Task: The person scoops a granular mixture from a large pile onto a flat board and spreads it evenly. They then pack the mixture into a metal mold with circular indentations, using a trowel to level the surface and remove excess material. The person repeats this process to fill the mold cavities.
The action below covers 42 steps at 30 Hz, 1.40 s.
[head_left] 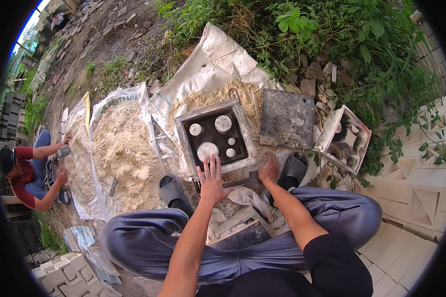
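Note:
A square mould frame (183,143), grey and crusted with powder, stands in front of my feet. Inside its dark bed are several round powdery plugs of different sizes. My left hand (213,184) is open, fingers spread, with the fingertips at the largest round plug (207,150) near the mould's lower left. By the near right corner is my right hand (269,170), its fingers drawn together beside a dark metal bar (251,179); what they grip, if anything, is hidden. A dark, powder-dusted square plate (287,118) lies right of the mould.
Open sacks of pale powder (126,143) lie left, with another white sack (218,54) behind the mould. A hollow block mould (346,140) sits far right, near stacked pale blocks (406,198). Another person (27,171) crouches at far left. Green plants (332,39) border the back.

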Available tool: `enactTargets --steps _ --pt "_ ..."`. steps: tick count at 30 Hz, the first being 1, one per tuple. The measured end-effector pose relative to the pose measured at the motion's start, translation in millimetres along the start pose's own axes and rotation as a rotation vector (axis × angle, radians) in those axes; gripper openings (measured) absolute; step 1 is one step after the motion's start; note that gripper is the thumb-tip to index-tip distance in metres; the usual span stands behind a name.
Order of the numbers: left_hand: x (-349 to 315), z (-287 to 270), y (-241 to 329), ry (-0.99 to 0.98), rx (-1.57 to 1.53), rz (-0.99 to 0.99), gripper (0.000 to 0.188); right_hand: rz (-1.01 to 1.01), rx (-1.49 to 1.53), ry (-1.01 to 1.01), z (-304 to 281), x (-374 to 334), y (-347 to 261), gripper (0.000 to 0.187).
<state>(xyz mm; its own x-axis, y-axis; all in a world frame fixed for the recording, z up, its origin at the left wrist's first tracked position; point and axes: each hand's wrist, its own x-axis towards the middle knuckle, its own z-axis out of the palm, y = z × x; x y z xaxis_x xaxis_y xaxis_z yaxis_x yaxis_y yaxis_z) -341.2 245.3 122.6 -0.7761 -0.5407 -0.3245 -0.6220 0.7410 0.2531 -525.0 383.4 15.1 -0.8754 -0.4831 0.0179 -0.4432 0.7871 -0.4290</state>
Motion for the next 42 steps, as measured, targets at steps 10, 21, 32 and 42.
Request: enactTargets --steps 10,21,32,42 --pt "-4 6 -4 -0.024 0.009 0.02 0.129 -0.153 -0.076 0.075 33 -9 6 0.018" --pt "-9 -3 -18 0.058 -0.045 0.069 0.096 -0.828 -0.085 -0.542 -19 -22 11 0.042" --pt "-24 11 -85 0.176 -0.752 -0.965 0.043 -0.76 -0.388 -0.809 -88 5 -29 0.06" --pt "17 -92 -53 -0.204 -1.214 -0.097 0.041 -1.37 -0.663 -0.615 -211 88 -130 0.051"
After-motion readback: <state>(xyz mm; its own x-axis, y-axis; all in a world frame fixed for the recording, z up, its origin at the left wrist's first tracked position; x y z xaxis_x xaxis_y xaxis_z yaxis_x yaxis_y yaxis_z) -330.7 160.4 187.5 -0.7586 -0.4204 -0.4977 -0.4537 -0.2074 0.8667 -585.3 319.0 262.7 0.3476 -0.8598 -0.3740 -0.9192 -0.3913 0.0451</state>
